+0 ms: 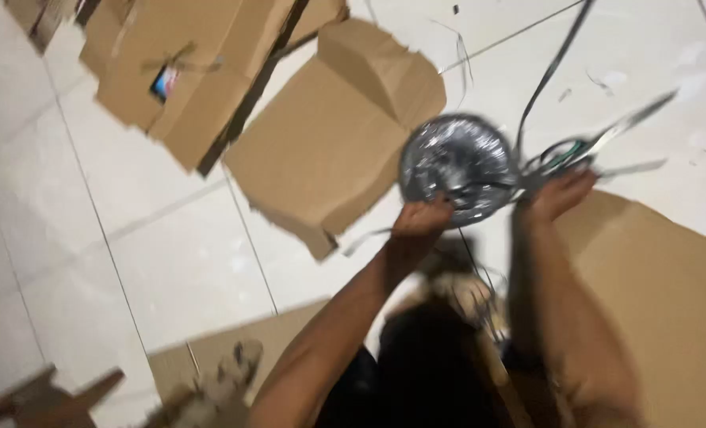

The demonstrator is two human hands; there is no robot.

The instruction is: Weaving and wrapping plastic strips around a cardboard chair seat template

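Note:
A round shiny silver disc, like a motor housing wrapped in clear film, is held up above the tiled floor. My left hand grips its lower left edge. My right hand holds the right side, where a bundle of dark and green wires and thin strips come out. The frame is blurred by motion, so fine detail is lost.
Torn brown cardboard pieces lie on the white tile floor, more at top left. A large cardboard sheet lies at the right. Thin plastic straps trail across the floor. Cardboard scraps sit at bottom left.

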